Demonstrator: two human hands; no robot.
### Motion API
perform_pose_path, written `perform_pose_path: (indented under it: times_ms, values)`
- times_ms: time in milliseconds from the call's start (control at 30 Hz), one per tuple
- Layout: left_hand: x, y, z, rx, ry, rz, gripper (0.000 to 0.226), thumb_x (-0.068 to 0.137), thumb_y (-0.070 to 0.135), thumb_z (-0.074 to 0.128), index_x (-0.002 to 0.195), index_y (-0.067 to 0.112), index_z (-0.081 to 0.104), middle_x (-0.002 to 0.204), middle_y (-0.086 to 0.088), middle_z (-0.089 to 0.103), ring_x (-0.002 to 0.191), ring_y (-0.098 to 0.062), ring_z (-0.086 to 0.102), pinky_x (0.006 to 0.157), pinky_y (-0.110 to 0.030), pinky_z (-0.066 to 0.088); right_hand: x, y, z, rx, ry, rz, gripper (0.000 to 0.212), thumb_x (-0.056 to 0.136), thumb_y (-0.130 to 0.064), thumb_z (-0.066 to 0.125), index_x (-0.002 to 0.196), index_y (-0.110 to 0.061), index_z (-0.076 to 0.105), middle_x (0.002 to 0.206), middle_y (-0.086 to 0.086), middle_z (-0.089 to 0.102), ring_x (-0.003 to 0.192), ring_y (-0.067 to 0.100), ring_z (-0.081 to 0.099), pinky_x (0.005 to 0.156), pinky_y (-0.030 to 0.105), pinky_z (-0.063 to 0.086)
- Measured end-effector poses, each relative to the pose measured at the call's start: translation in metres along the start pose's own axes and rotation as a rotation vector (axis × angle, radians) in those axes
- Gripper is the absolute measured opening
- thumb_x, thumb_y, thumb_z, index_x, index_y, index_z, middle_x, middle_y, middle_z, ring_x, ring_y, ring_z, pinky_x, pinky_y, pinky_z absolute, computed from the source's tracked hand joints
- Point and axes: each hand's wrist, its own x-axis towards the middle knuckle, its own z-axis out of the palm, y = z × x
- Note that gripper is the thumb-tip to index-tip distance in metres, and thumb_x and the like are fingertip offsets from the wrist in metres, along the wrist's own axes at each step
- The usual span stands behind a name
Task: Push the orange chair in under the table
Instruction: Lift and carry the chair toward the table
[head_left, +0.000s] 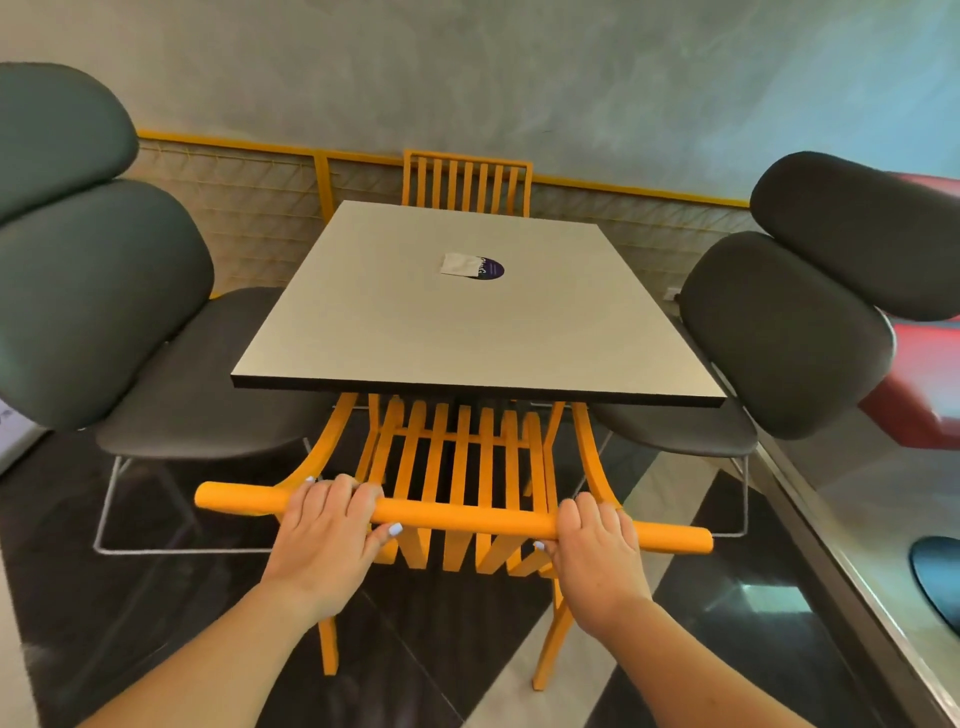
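While seat partly under table (363, 312), both hands (327, 530) on orange chair (457, 514), perhaps.

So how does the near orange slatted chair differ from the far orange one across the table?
The near orange slatted chair is gripped by both hands, left and right, on its top rail; the far orange slatted chair is untouched. The near chair's seat is partly under the grey square table with its back and rear legs showing; only the far chair's backrest shows. Both share orange vertical slats.
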Motion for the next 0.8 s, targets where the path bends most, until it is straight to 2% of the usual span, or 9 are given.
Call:
perform_pose_path:
  times_ms: [133, 233, 300, 367, 500, 800]
  values:
    - [0.002, -0.015, -0.005, -0.014, -0.035, -0.002, 0.036, 0.087, 0.045, 0.048, 0.113, 0.021, 0.053, 0.105, -0.001, 0.055, 0.105, -0.025, 0.051, 0.105, -0.048, 0.03, 0.001, -0.015, 0.0, 0.0, 0.022, -0.014, 0.024, 0.088, -0.043, 0.052, 0.098, -0.022, 0.048, 0.094, -0.002, 0.052, 0.088, 0.02, 0.048, 0.087, 0.038, 0.04]
    - [0.002, -0.017, -0.006, -0.03, -0.007, 0.021, 0.041, 0.085, 0.051, 0.047, 0.112, 0.022, 0.054, 0.105, 0.001, 0.056, 0.108, -0.022, 0.05, 0.107, -0.047, 0.027, -0.004, -0.023, -0.004, -0.014, 0.074, 0.018, 0.042, 0.08, -0.055, 0.055, 0.099, -0.017, 0.054, 0.093, 0.001, 0.057, 0.09, 0.024, 0.053, 0.088, 0.044, 0.045]
    - [0.004, -0.014, -0.007, -0.048, 0.011, 0.066, 0.044, 0.083, 0.055, 0.05, 0.115, 0.026, 0.054, 0.105, 0.004, 0.057, 0.109, -0.018, 0.049, 0.107, -0.047, 0.028, -0.006, -0.032, -0.005, -0.003, 0.115, 0.005, 0.051, 0.075, -0.054, 0.061, 0.107, -0.014, 0.056, 0.095, 0.002, 0.061, 0.093, 0.026, 0.056, 0.09, 0.049, 0.045]
    - [0.007, -0.01, -0.005, -0.048, -0.006, 0.109, 0.042, 0.083, 0.053, 0.051, 0.117, 0.027, 0.054, 0.103, 0.006, 0.059, 0.104, -0.017, 0.052, 0.101, -0.043, 0.035, -0.007, -0.039, -0.001, 0.055, 0.131, -0.033, 0.043, 0.074, -0.043, 0.069, 0.106, -0.016, 0.056, 0.092, 0.0, 0.062, 0.088, 0.024, 0.058, 0.087, 0.048, 0.048]
    - [0.01, 0.003, 0.002, -0.004, 0.04, 0.091, 0.03, 0.081, 0.044, 0.06, 0.1, 0.021, 0.061, 0.086, 0.002, 0.061, 0.082, -0.02, 0.056, 0.078, -0.041, 0.047, -0.001, -0.03, 0.003, 0.148, 0.111, -0.033, 0.022, 0.079, -0.029, 0.068, 0.095, -0.023, 0.054, 0.085, -0.005, 0.054, 0.078, 0.016, 0.049, 0.079, 0.04, 0.046]
    - [0.01, 0.051, 0.016, 0.002, 0.116, 0.068, 0.027, 0.08, 0.045, 0.06, 0.093, 0.021, 0.06, 0.081, 0.003, 0.059, 0.074, -0.018, 0.054, 0.072, -0.039, 0.048, 0.003, 0.019, -0.001, 0.116, 0.059, -0.082, 0.018, 0.084, -0.029, 0.062, 0.099, -0.023, 0.053, 0.088, -0.006, 0.052, 0.079, 0.016, 0.046, 0.08, 0.038, 0.042]
